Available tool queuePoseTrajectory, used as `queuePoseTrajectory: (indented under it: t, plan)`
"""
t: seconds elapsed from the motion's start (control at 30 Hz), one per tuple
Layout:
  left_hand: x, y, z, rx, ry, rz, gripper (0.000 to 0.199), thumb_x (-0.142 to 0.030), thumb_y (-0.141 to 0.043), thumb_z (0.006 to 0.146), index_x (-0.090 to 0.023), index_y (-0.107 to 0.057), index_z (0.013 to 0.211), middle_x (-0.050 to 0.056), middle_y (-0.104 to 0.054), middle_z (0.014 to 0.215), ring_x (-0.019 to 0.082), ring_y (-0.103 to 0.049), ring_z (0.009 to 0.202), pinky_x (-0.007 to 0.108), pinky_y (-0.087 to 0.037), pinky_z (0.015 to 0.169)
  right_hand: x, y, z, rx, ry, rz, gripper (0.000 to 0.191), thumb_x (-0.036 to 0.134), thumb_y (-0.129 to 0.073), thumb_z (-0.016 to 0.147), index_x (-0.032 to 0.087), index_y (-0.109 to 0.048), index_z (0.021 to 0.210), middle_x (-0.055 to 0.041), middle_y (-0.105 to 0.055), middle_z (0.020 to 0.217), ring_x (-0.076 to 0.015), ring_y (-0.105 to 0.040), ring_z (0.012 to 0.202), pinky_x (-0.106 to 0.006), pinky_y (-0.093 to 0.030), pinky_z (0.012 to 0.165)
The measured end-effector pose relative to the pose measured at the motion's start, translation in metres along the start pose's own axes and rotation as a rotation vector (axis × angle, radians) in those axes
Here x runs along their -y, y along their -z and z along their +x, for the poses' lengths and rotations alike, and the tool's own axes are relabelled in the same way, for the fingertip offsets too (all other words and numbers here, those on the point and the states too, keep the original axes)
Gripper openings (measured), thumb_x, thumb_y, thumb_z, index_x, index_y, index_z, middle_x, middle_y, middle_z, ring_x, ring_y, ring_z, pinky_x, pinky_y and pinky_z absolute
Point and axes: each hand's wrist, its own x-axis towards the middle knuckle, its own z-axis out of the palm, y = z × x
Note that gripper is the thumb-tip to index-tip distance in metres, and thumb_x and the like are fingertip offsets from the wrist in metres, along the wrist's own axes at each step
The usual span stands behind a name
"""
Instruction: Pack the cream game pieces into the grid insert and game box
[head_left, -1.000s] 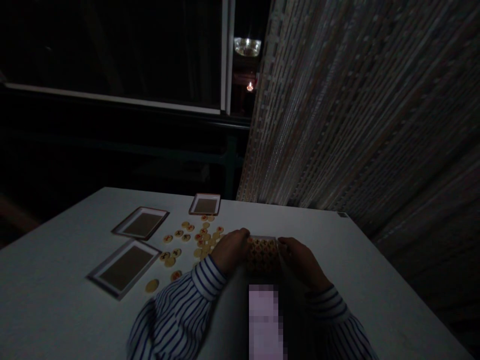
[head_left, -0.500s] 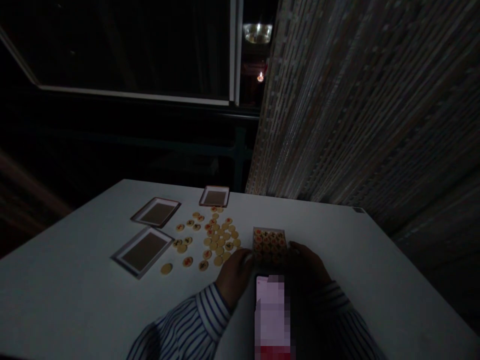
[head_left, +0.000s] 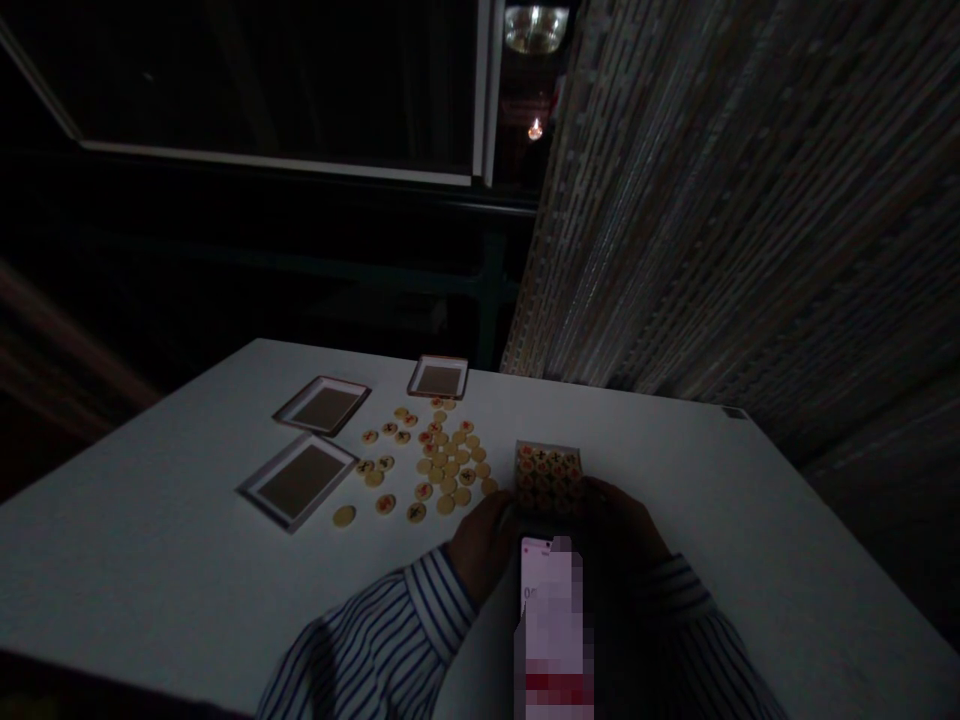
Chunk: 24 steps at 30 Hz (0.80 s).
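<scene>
A small box (head_left: 548, 444) filled with rows of round Chinese chess pieces (head_left: 548, 480) sits on the white table (head_left: 645, 440) between my hands. My left hand (head_left: 482, 540) is curled against the box's near left side. From the right, my right hand (head_left: 628, 522) closes on the opposite side, its fingers partly lost in shadow. Left of the box lie loose Chinese chess pieces (head_left: 450, 468), some showing red or black characters and others plain. Below the box, a lit phone (head_left: 551, 610) lies between my forearms, its screen partly blurred out.
Three shallow trays or lids stand beyond the loose pieces: one near left (head_left: 300, 480), one behind it (head_left: 322, 405), one at the far edge (head_left: 439, 377). A string curtain (head_left: 675, 200) hangs past the table's far right side. A dark window (head_left: 247, 90) is at the back.
The view has shifted slightly, so the table appears higher and further right. My right fingers look a little closer to the box. The loose pieces and trays keep their places.
</scene>
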Motion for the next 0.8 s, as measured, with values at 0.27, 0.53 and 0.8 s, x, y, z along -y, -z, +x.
queuePoseTrajectory:
  t: [0.27,0.53,0.8]
  plan:
    - [-0.002,-0.001,-0.001,0.045,-0.029,-0.115,0.033,-0.03,-0.036,0.087,-0.019,-0.052,0.114,0.006,-0.06,0.114,0.017,-0.054,0.105,0.03,-0.043,0.091,0.0,0.001,-0.001,0.005,0.01,-0.028,0.042,0.033,-0.032,0.085,0.013,-0.056,0.113,-0.0102,-0.061,0.113,-0.0195,-0.056,0.104,-0.034,-0.044,0.089]
    - [-0.002,-0.002,0.0,0.036,-0.06,-0.173,0.035,-0.035,-0.039,0.086,-0.019,-0.054,0.114,0.006,-0.061,0.112,0.019,-0.056,0.102,0.034,-0.044,0.089,-0.008,-0.005,0.002,-0.03,0.044,-0.023,0.04,0.034,-0.034,0.084,0.015,-0.059,0.11,-0.0098,-0.063,0.108,-0.0214,-0.058,0.099,-0.035,-0.046,0.086]
    - [-0.001,-0.003,-0.001,0.029,-0.039,-0.168,0.034,-0.035,-0.042,0.084,-0.02,-0.055,0.112,0.006,-0.062,0.11,0.02,-0.057,0.1,0.034,-0.045,0.088,-0.011,-0.006,0.002,-0.03,0.053,-0.011,0.038,0.033,-0.036,0.084,0.017,-0.058,0.111,-0.0086,-0.063,0.109,-0.021,-0.059,0.099,-0.034,-0.047,0.085]
